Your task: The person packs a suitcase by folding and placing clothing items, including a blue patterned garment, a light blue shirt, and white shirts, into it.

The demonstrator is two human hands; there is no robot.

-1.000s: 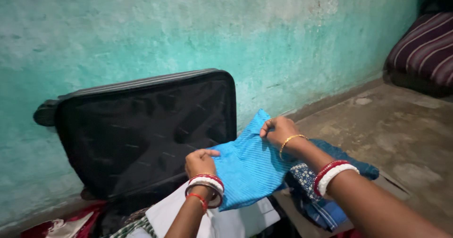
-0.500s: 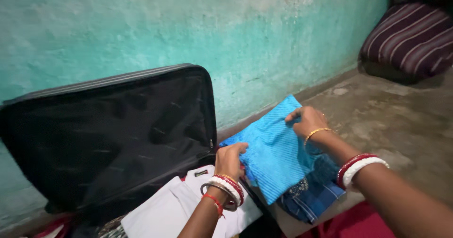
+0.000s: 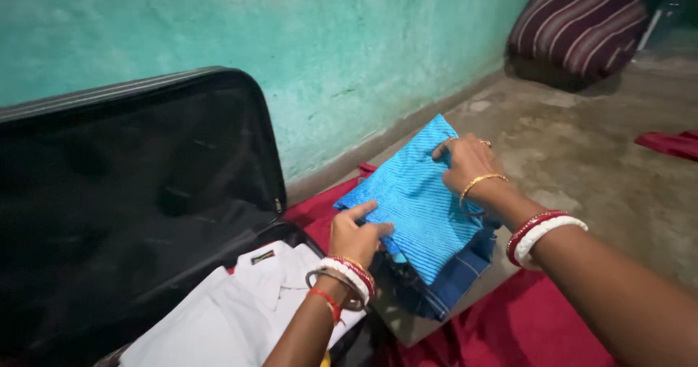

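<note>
A black suitcase [image 3: 131,192] lies open against the wall, white clothes [image 3: 240,305] inside. Just beside its right edge, a folded blue cloth [image 3: 418,207] tops a dark pile [image 3: 451,280]. The right hand [image 3: 465,165] pinches its far corner; the left hand [image 3: 356,232] grips its near edge, keeping it flat.

There is only one view, from a camera on the person's head. It looks down and forward over both forearms, close to the hands and tilted a little. It faces a turquoise wall [image 3: 349,40] that meets the concrete floor [image 3: 603,156]. An open black suitcase [image 3: 131,192] fills the left side, and a striped cushion [image 3: 582,18] sits in the far right corner.
</note>
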